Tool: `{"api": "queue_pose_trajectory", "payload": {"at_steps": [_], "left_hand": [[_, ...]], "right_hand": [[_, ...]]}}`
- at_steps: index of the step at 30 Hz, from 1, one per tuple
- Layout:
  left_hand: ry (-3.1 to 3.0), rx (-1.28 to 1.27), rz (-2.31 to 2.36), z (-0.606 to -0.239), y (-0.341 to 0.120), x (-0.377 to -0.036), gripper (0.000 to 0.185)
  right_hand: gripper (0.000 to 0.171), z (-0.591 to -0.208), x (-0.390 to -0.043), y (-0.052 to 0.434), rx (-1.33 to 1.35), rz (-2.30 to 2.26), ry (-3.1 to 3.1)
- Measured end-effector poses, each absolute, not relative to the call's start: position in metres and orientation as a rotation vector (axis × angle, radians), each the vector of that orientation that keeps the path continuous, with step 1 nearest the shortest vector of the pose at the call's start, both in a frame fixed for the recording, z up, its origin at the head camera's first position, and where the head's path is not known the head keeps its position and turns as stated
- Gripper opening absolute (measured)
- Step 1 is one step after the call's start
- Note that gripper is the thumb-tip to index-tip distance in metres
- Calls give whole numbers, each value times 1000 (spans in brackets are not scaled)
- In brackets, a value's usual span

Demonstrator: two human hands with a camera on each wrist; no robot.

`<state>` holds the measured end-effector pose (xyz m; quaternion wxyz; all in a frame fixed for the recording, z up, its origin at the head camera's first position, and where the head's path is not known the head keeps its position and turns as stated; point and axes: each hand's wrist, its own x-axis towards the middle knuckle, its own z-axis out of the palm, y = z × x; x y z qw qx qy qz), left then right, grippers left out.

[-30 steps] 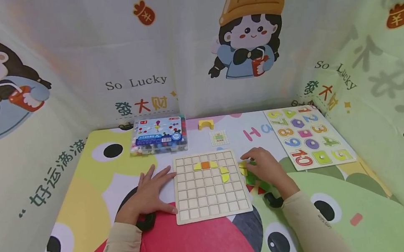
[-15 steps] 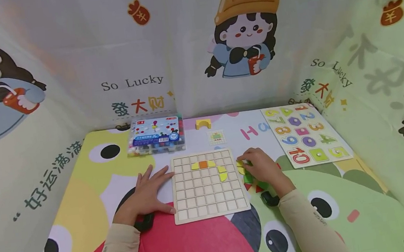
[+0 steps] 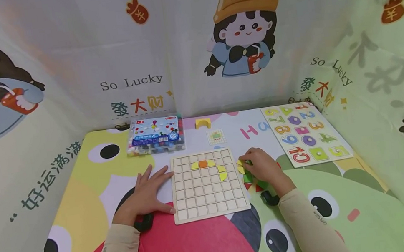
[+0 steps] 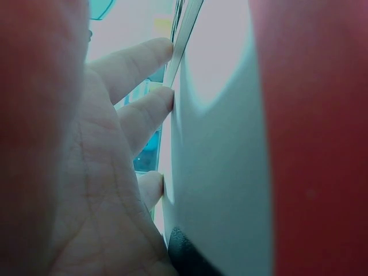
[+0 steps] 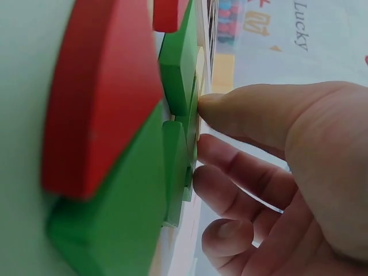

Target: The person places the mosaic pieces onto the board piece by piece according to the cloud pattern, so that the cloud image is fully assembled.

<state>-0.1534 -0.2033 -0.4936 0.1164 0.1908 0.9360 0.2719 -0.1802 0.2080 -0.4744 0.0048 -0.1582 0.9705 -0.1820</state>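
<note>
A square wooden grid board [image 3: 210,192] lies in the middle of the head view. An orange square [image 3: 203,164] sits in its upper part between two yellow pieces, with two more yellow quarter-round pieces [image 3: 223,176] further right. My left hand [image 3: 146,194] is spread, thumb and fingertips along the board's left edge. Just off the right edge, my right hand [image 3: 264,169] pinches a yellow quarter-round piece [image 3: 241,169] with thumb and forefinger; the hand partly hides it. Close by are green pieces [image 5: 175,69] and red pieces [image 5: 103,98], large in the right wrist view.
Behind the board are a small pattern card [image 3: 216,137], a yellow arch block [image 3: 203,123] and a clear plastic box of small parts [image 3: 155,135]. A number puzzle board [image 3: 307,134] lies at the back right. Printed curtains stand behind the table.
The whole head view shifts slightly left. My right hand has drawn a little closer to the yellow pieces beside the board; the left hand stays at the board's edge.
</note>
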Motion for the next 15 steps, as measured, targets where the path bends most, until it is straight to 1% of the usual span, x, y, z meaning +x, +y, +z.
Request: {"api": "queue_pose_trajectory", "payload": {"at_steps": [3, 9, 15], "left_hand": [[2746, 563, 791, -493, -203, -154, 116], [2749, 581, 789, -494, -203, -155, 116], [2746, 584, 791, -494, -202, -156, 116]], "right_hand": [[28, -474, -181, 208, -506, -562, 3047], [25, -474, -181, 209, -514, -550, 3056], [26, -475, -180, 208, -520, -540, 3076]]}}
